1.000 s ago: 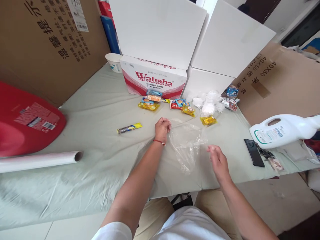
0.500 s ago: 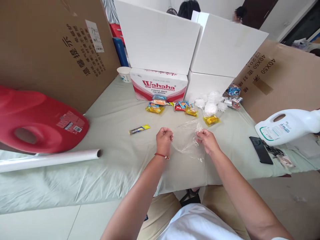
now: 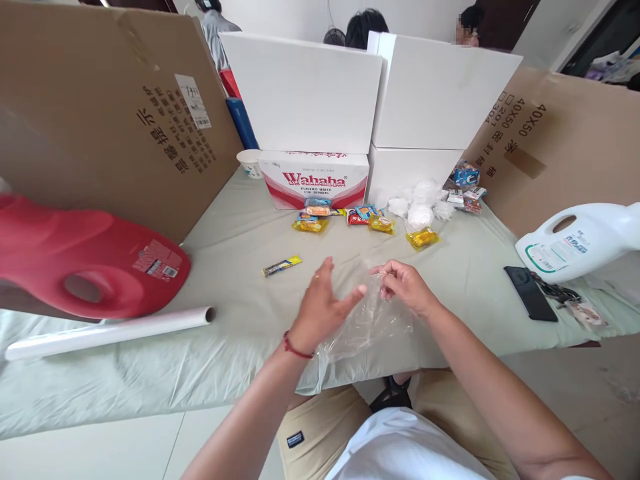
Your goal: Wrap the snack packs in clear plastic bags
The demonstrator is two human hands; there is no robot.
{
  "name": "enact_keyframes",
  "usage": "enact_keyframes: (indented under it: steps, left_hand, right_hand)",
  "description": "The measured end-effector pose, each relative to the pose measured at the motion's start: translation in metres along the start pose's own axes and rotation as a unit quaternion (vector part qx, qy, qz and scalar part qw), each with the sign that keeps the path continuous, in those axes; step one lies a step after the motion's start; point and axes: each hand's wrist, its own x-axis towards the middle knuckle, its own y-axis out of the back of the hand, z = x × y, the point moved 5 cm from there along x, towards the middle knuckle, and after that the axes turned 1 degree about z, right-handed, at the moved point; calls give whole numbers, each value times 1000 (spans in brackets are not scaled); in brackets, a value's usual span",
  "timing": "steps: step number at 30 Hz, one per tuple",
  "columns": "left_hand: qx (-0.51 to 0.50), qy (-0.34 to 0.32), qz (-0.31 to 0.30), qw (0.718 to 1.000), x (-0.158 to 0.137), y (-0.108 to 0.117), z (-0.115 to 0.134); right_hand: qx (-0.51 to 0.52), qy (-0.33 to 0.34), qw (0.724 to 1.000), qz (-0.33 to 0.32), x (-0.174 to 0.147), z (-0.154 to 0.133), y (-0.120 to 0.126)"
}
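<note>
in the head view, the clear plastic bag point(image 3: 373, 327) lies on the cloth-covered table point(image 3: 240, 333) between the two hands, its thin film hard to trace in places. the left hand point(image 3: 325, 303) is at the left side of the bag, wide, with the thumb spread well away from the fingers and nothing in its grip; it overlaps part of the bag in this view, and i cannot tell whether it touches the film. a red bracelet point(image 3: 299, 347) circles its wrist. the right hand point(image 3: 404, 287) is at the upper right of the bag, its fingers bent and narrow, holding the film by the upper edge.

beyond the bag to the left, a snack stick point(image 3: 283, 267) lies on its own. farther beyond the bag, two bunches of wrapped snacks point(image 3: 367, 215) sit in front of a water box point(image 3: 315, 180). beyond the bag to the right, a yellow packet point(image 3: 423, 239) lies near a heap of white bundles point(image 3: 421, 203). well to the right of the bag are a black phone point(image 3: 530, 293) and a white bottle point(image 3: 575, 243); well to its left, a white roll point(image 3: 110, 333) lies beside a red jug point(image 3: 115, 260).
</note>
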Motion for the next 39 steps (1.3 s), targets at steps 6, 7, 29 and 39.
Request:
enact_keyframes:
  steps: [6, 7, 29, 39]
  left_hand:
    - [41, 40, 44, 997, 18, -30, -28]
    - [32, 43, 63, 997, 20, -28, -37]
    - [315, -58, 100, 942, 44, -8, -21]
    - [318, -81, -122, 937, 72, -72, -85]
  right_hand:
    - [-67, 14, 995, 73, 10, 17, 8]
    - [-64, 11, 992, 103, 14, 26, 15]
    - [-238, -12, 958, 162, 41, 80, 50]
    - [-314, -1, 919, 239, 40, 93, 96]
